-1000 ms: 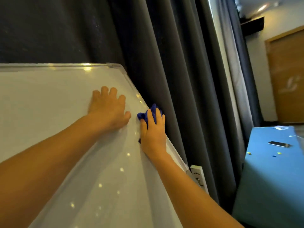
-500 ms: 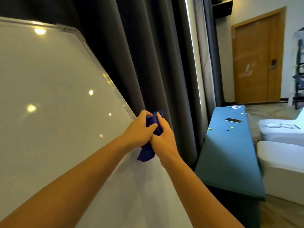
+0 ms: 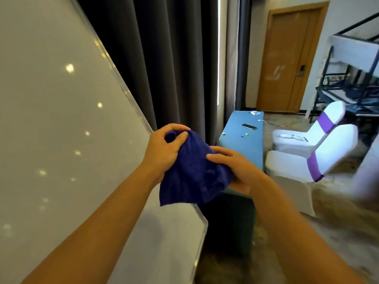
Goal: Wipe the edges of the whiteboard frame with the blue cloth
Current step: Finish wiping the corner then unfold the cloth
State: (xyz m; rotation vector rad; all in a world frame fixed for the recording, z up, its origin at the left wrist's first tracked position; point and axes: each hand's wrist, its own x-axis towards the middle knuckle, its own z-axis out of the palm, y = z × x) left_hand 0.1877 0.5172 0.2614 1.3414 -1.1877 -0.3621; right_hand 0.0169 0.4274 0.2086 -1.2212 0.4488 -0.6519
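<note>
The whiteboard (image 3: 61, 130) fills the left of the view, its silver frame edge (image 3: 121, 83) running diagonally down to the lower right corner (image 3: 202, 220). The dark blue cloth (image 3: 192, 173) is spread between both hands, just off the frame's right edge. My left hand (image 3: 164, 150) pinches the cloth's upper corner. Lower and to the right, my right hand (image 3: 235, 169) grips its other side. The cloth's lower part hangs over the board's edge.
Dark grey curtains (image 3: 174, 58) hang right behind the board. A blue table (image 3: 242, 146) with a phone (image 3: 248, 126) and small magnets stands to the right. White covered chairs (image 3: 297, 165) with purple bands, a wooden door (image 3: 287, 58) and a black metal rack (image 3: 352, 74) lie beyond.
The right hand left the frame edge with the cloth; the left hand came off the board and joined it. Both now hold the cloth opened out, and the view has swung right and down.
</note>
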